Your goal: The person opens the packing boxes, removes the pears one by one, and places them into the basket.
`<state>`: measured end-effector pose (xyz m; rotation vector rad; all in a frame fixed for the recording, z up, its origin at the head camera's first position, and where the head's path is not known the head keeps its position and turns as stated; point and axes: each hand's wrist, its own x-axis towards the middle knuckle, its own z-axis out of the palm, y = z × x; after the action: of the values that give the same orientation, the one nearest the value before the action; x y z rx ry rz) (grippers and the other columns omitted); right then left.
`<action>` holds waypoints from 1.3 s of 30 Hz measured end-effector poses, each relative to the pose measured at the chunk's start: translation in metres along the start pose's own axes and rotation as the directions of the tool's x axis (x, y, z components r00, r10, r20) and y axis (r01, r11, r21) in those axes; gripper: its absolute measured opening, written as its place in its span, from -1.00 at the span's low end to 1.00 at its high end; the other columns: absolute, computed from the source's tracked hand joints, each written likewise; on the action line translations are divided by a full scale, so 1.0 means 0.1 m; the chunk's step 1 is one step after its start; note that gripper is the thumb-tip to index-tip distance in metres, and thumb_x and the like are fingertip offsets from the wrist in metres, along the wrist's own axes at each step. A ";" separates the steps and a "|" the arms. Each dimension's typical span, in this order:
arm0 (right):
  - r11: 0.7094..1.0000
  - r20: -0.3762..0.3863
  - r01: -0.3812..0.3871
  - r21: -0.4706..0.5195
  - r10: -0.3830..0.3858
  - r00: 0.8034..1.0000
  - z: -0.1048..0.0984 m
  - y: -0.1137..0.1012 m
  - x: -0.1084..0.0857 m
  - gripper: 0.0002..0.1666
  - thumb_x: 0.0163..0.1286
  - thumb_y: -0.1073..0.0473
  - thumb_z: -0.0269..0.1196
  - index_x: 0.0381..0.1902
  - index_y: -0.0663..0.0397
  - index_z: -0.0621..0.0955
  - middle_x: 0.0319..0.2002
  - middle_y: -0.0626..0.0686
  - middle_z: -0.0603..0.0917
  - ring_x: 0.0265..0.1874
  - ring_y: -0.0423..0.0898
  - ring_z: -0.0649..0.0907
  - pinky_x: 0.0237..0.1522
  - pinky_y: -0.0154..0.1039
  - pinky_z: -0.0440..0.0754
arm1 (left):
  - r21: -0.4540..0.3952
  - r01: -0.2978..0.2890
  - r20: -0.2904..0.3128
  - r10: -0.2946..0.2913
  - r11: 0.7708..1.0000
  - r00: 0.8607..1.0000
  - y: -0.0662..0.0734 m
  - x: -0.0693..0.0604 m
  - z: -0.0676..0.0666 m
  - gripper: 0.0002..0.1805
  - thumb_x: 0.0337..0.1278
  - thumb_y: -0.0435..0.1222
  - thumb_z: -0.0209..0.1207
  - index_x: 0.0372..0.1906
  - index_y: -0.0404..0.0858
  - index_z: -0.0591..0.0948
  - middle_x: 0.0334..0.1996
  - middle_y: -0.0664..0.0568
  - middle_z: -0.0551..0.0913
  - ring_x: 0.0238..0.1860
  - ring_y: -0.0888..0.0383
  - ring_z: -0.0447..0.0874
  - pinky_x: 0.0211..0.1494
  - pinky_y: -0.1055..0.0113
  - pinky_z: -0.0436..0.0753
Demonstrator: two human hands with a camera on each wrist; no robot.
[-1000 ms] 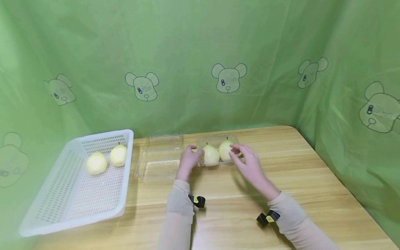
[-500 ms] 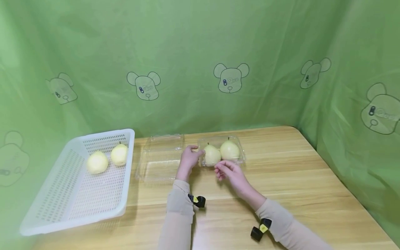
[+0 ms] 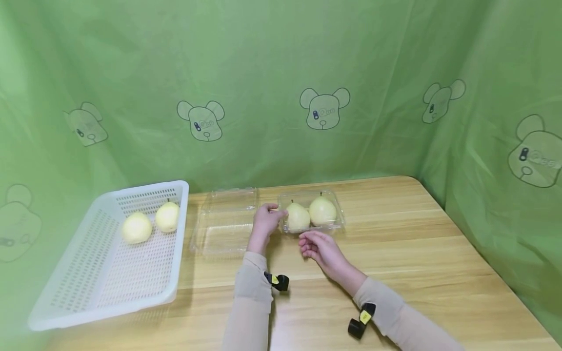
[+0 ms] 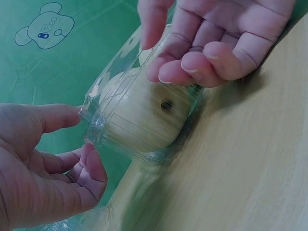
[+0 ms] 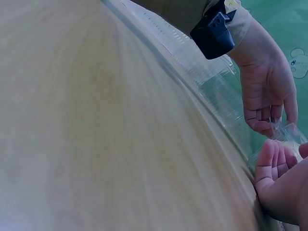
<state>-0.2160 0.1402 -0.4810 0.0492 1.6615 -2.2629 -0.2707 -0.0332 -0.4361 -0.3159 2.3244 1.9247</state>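
Two pale yellow pears (image 3: pixel 297 217) sit side by side in a clear plastic clamshell box (image 3: pixel 335 222) at the table's back. Clear plastic covers the near pear in the left wrist view. My left hand (image 3: pixel 266 222) pinches the box's left end between finger and thumb, as the left wrist view shows at the plastic edge (image 4: pixel 91 126). Just in front of the box is my right hand (image 3: pixel 326 253), fingers loosely curled, with nothing seen in it. Whether its fingertips touch the front edge cannot be told.
A white perforated basket (image 3: pixel 175 273) at the left holds two more pears (image 3: pixel 137 228). Between it and my left hand lies another clear plastic box (image 3: pixel 226 229), its lid folded back. Green curtain (image 3: pixel 263 146) hangs behind the wooden table (image 3: pixel 421 243).
My right hand has come off the right pear's side and moved left and toward me, to the box's front edge. My left hand stays at the left end.
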 end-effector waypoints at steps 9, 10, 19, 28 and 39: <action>0.993 -0.066 -0.003 0.118 0.011 0.998 0.03 0.03 0.09 -0.78 0.48 0.21 0.06 -0.19 0.26 0.58 -0.41 0.00 0.68 -0.43 -0.17 0.63 -0.30 -0.36 0.70 | -0.015 -0.008 -0.007 0.008 1.000 1.000 0.01 0.02 0.01 -0.44 0.08 -0.30 0.31 0.20 -0.38 0.48 -0.09 -0.18 0.61 -0.13 -0.08 0.62 -0.02 0.10 0.68; 0.992 -0.076 -0.002 0.130 0.011 0.997 0.03 0.03 0.10 -0.79 0.48 0.22 0.07 -0.20 0.25 0.58 -0.42 0.00 0.69 -0.44 -0.17 0.64 -0.30 -0.36 0.70 | -0.019 -0.008 -0.008 0.008 1.000 1.000 0.01 0.02 0.01 -0.44 0.07 -0.31 0.31 0.20 -0.39 0.48 -0.09 -0.18 0.61 -0.12 -0.09 0.63 -0.01 0.10 0.68; 0.988 -0.164 0.055 0.142 -0.031 0.986 0.14 0.05 0.11 -0.78 0.47 0.23 0.07 -0.19 0.27 0.60 -0.46 0.01 0.74 -0.49 -0.17 0.67 -0.36 -0.35 0.71 | -0.034 -0.005 0.006 0.006 0.999 1.000 0.02 0.02 -0.01 -0.44 0.05 -0.32 0.32 0.20 -0.39 0.49 -0.07 -0.19 0.60 -0.14 -0.05 0.62 0.00 0.12 0.68; 0.984 -0.237 0.101 0.148 -0.064 0.969 0.21 0.08 0.11 -0.80 0.44 0.30 0.05 -0.32 0.25 0.59 -0.54 0.01 0.69 -0.56 -0.17 0.62 -0.45 -0.38 0.63 | -0.167 0.002 -0.009 -0.004 0.986 1.000 0.03 0.02 0.00 -0.36 0.00 -0.43 0.31 0.27 -0.41 0.43 0.13 -0.23 0.57 0.09 -0.07 0.60 0.18 0.21 0.64; 0.982 -0.239 0.114 0.149 -0.076 0.968 0.20 0.08 0.10 -0.79 0.43 0.31 0.04 -0.33 0.28 0.59 -0.55 0.00 0.68 -0.57 -0.18 0.61 -0.48 -0.40 0.61 | -0.199 0.014 -0.013 -0.017 0.980 1.000 -0.01 0.03 0.01 -0.47 0.00 -0.44 0.30 0.17 -0.40 0.52 -0.05 -0.20 0.66 -0.16 0.01 0.64 0.09 0.10 0.67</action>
<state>-0.2197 0.1165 -0.4841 0.2891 1.6159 -2.5449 -0.2737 -0.0330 -0.4374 -0.3661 2.1332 2.1588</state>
